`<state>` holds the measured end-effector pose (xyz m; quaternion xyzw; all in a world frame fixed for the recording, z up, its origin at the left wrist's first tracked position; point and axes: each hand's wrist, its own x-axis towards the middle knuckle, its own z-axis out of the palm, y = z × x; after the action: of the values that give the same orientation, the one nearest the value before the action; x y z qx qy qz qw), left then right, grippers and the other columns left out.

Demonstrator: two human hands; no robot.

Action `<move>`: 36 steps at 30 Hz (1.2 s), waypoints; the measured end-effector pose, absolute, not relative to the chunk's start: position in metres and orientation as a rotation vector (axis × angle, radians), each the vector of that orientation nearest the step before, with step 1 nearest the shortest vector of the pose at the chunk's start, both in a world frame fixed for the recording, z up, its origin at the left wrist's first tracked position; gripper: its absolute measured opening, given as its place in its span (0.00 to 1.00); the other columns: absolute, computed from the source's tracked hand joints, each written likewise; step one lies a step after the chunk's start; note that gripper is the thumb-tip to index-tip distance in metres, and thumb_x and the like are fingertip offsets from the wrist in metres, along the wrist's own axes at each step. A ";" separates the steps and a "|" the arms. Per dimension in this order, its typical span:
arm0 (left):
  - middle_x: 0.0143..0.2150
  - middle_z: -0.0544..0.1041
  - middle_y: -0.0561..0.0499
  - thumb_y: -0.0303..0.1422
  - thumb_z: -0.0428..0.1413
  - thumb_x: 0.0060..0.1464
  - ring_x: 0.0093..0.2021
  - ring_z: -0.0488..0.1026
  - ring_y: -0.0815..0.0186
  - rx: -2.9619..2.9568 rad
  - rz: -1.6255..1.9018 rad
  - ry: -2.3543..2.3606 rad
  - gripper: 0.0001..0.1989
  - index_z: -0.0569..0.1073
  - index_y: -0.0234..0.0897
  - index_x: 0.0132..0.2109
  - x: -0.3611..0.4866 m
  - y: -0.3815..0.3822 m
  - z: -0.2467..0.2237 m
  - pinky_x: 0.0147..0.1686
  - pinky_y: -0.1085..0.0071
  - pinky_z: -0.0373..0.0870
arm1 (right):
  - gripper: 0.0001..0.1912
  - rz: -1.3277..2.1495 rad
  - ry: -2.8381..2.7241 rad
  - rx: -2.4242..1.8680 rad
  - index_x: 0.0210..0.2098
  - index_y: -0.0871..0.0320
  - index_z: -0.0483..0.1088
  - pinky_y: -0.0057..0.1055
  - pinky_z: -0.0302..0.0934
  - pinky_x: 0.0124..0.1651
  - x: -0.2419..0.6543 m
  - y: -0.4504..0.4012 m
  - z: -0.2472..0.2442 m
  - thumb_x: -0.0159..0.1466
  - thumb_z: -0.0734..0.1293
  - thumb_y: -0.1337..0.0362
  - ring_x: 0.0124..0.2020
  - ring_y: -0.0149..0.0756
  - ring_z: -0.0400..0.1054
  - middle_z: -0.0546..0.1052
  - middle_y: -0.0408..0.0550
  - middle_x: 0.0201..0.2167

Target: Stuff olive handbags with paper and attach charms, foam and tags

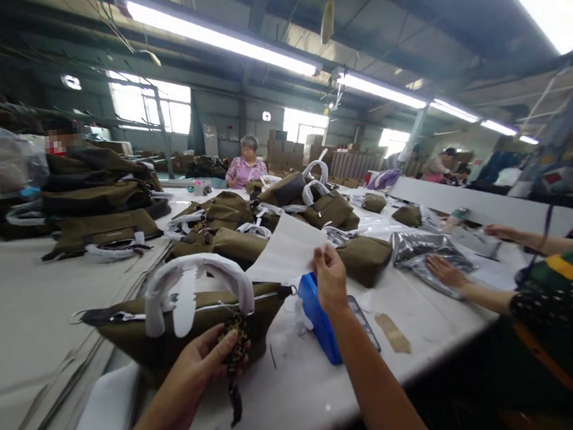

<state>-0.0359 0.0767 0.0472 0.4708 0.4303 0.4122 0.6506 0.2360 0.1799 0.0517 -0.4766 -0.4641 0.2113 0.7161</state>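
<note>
An olive-green handbag stands upright in front of me, its handles wrapped in white padding. A white tag-like strip hangs between those handles. My left hand pinches a leopard-patterned charm with a dark dangling end, against the bag's front. Farther right, my right hand is closed on the edge of a white sheet, raised at a slant behind the bag. Below that hand lie a blue plastic holder and a phone-like dark object, partly hidden by my forearm.
More olive bags are heaped across the table, and others are stacked at left. A brown card lies near the front edge. At right, a co-worker's hands rest by clear plastic packaging. Another person sits beyond.
</note>
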 end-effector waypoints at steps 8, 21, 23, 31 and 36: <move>0.42 0.83 0.45 0.52 0.69 0.51 0.40 0.78 0.64 1.081 0.882 0.972 0.27 0.81 0.34 0.46 -0.033 0.083 0.042 0.40 0.72 0.75 | 0.23 1.016 -0.861 -1.057 0.41 0.59 0.75 0.28 0.69 0.30 0.262 0.010 0.031 0.58 0.78 0.47 0.28 0.34 0.73 0.80 0.49 0.33; 0.46 0.86 0.44 0.58 0.58 0.53 0.48 0.81 0.47 1.914 0.842 1.528 0.30 0.82 0.37 0.48 -0.046 0.077 0.058 0.48 0.60 0.73 | 0.13 0.797 -1.622 -1.406 0.41 0.60 0.81 0.29 0.67 0.35 0.207 0.042 -0.005 0.66 0.67 0.60 0.31 0.37 0.75 0.82 0.50 0.31; 0.40 0.86 0.45 0.57 0.55 0.55 0.44 0.82 0.48 2.072 0.789 1.577 0.27 0.83 0.39 0.44 -0.050 0.075 0.069 0.45 0.61 0.73 | 0.11 0.650 -1.688 -1.444 0.39 0.59 0.82 0.30 0.66 0.38 0.199 0.043 -0.001 0.65 0.67 0.64 0.32 0.37 0.74 0.81 0.49 0.30; 0.35 0.84 0.47 0.60 0.59 0.50 0.27 0.79 0.59 1.505 0.749 1.307 0.29 0.79 0.37 0.39 -0.038 0.065 0.072 0.26 0.68 0.72 | 0.13 0.878 -1.337 -1.249 0.35 0.59 0.80 0.31 0.63 0.37 0.165 0.048 -0.005 0.64 0.67 0.57 0.32 0.38 0.73 0.80 0.47 0.29; 0.37 0.84 0.43 0.57 0.68 0.41 0.33 0.82 0.54 1.091 0.872 1.193 0.32 0.80 0.34 0.43 -0.022 0.049 0.038 0.32 0.64 0.79 | 0.16 1.416 -0.903 -0.799 0.45 0.60 0.81 0.37 0.67 0.53 0.143 0.054 -0.016 0.62 0.71 0.57 0.44 0.43 0.76 0.83 0.50 0.41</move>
<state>-0.0220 0.0488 0.0376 0.4720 0.5163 0.3771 0.6070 0.1434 0.0544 -0.0159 -0.3443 -0.3890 0.6102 0.5982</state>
